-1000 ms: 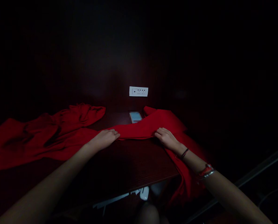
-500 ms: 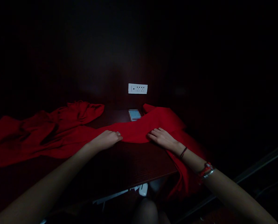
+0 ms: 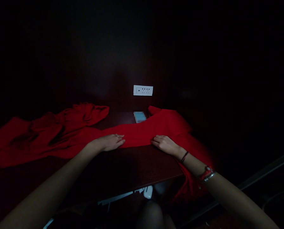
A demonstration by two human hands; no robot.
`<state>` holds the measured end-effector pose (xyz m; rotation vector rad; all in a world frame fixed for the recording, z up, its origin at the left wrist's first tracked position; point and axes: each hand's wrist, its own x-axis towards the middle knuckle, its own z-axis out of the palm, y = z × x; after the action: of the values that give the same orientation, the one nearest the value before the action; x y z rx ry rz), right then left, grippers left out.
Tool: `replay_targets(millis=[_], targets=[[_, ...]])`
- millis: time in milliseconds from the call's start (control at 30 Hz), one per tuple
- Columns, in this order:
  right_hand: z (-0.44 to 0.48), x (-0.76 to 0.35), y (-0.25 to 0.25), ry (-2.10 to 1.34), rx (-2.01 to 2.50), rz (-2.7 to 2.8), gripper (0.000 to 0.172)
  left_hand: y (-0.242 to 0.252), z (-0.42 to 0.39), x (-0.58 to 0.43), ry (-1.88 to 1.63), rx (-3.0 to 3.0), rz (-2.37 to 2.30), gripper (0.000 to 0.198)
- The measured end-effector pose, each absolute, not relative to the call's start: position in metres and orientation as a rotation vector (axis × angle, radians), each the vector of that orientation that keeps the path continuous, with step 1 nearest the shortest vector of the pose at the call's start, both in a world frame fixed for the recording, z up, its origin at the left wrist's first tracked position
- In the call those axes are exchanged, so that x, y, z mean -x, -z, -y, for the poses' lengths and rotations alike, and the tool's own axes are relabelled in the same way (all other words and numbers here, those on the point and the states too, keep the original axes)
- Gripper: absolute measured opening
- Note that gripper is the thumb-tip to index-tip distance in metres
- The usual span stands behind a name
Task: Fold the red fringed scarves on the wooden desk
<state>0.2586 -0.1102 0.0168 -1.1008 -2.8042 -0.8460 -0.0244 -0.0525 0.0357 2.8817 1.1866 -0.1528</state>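
A long red scarf (image 3: 138,136) lies across the dark table, with a fringe showing at its bunched far-left part. Its middle is a flatter, folded strip, and the right part drops over the table's edge. My left hand (image 3: 110,142) rests on the near edge of the strip, its fingers stretched out to the right and fairly flat. Farther right, my right hand (image 3: 165,145) has its fingers curled and pressed together on the scarf's near edge. A stretch of smooth red cloth lies between the hands.
A blue, blurred-out flat object (image 3: 139,117) lies behind the scarf. On the wall above is a white power socket (image 3: 143,90). Below the table's front edge (image 3: 156,183) are a white rounded object (image 3: 148,192) and my knee (image 3: 151,213). Surroundings are very dark.
My left hand's fingers have loosened from a curl and now lie stretched out on the scarf. My right hand stays at the near edge. The strip's near edge looks straighter.
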Motion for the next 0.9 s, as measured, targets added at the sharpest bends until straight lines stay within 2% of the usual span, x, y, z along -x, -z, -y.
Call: replay_targets(millis=[167,233,467,700,900], targets=[[0.110,-0.258,-0.016,0.807,1.145,2.786,0.022,-0.039,0.048,-0.007,-0.286,-3.059,-1.125,0.041],[0.109,-0.258,-0.015,0.785,1.159,2.782,0.022,-0.037,0.043,-0.029,-0.345,-3.108,-1.032,0.039],[0.112,-0.258,-0.017,0.732,1.214,2.770,0.023,-0.011,-0.006,-0.053,0.052,-2.906,-0.959,0.047],[0.113,-0.256,-0.018,0.651,1.217,2.743,0.025,-0.006,-0.023,-0.024,0.072,-2.836,-1.296,0.051],[0.112,-0.257,-0.020,0.451,1.204,2.646,0.031,-0.009,0.004,-0.042,-0.064,-2.890,-1.107,0.053]])
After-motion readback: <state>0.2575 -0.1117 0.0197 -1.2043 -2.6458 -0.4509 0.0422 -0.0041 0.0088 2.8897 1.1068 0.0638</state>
